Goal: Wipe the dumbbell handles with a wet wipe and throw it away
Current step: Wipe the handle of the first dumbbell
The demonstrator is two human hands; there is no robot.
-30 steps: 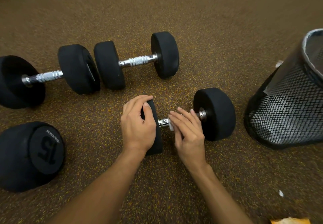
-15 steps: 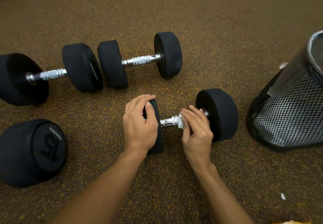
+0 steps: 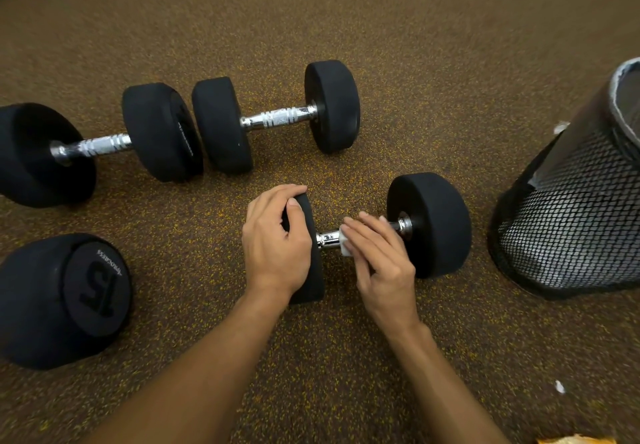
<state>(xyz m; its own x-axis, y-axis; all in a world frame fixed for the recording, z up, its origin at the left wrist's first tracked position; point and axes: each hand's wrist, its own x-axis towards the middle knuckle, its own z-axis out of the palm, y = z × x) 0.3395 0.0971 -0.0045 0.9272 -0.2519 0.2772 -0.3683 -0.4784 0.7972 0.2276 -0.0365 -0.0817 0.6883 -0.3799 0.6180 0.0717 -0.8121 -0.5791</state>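
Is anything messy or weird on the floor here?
A little. Two small white scraps lie loose on the floor instead of in the mesh bin: one right beside the bin's far side, the other nearer the camera. They look like dropped litter.

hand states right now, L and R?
Left hand: closed, gripping the near dumbbell by its left head.
Right hand: open, flat fingers pressing the wet wipe on its handle.
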